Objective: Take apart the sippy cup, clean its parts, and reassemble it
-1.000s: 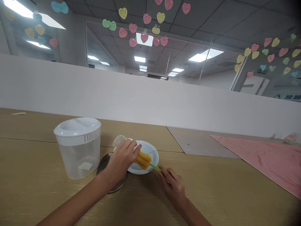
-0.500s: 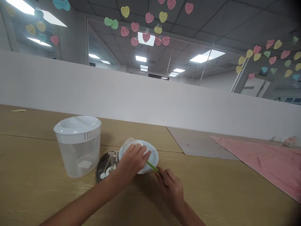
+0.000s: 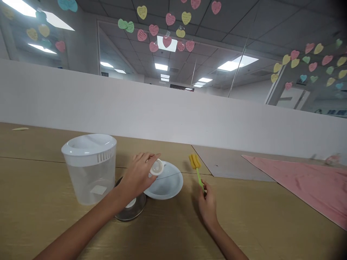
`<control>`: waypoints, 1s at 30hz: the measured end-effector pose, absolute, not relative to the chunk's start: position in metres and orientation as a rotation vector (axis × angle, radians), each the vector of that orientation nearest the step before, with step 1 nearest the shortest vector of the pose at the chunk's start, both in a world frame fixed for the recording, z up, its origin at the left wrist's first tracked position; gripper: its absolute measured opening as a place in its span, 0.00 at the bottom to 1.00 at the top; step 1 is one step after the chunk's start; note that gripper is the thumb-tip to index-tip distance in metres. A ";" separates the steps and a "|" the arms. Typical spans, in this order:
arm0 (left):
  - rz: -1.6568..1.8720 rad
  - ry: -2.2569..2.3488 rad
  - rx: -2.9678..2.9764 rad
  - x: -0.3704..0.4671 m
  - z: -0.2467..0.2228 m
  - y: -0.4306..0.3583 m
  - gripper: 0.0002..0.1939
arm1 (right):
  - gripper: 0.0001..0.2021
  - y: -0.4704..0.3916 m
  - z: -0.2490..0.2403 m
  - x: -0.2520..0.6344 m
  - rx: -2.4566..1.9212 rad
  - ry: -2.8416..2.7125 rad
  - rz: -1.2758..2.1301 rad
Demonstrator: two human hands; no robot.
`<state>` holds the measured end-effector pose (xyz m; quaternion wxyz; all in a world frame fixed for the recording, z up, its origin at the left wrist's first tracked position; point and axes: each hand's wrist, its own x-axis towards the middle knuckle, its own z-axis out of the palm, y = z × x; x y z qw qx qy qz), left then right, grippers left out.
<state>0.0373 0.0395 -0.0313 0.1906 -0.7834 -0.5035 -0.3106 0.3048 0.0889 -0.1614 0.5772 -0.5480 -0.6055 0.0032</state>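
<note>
My left hand is wrapped around a small clear bottle. The bottle is tilted so its round white-rimmed mouth faces me, and most of its body is hidden by the hand. It is held above a white bowl. Over to the right, my right hand grips the thin green handle of a sponge brush. The brush's yellow sponge head points up and away, apart from bottle and bowl. Beneath my left forearm lies a round metal tray, with a small white piece on it, partly covered.
A clear bucket with a white lid stands on the left of the brown table. A pink cloth is spread at the right. A low white wall runs along the back, with glass above it.
The brush has come out of the bottle and moved right with my right hand, its sponge head now showing. My left hand has shifted up and left, turning the bottle's mouth toward me.
</note>
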 end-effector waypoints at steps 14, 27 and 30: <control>-0.948 -1.529 -2.809 0.070 -0.011 -0.020 0.27 | 0.13 0.084 -0.169 0.299 -1.415 -1.877 -0.036; -0.417 -1.396 -3.132 0.080 -0.026 -0.032 0.19 | 0.10 0.063 -0.136 0.281 -1.820 -2.127 0.130; -0.357 -1.362 -3.137 0.081 -0.035 -0.025 0.21 | 0.10 0.061 -0.137 0.279 -1.837 -2.156 0.081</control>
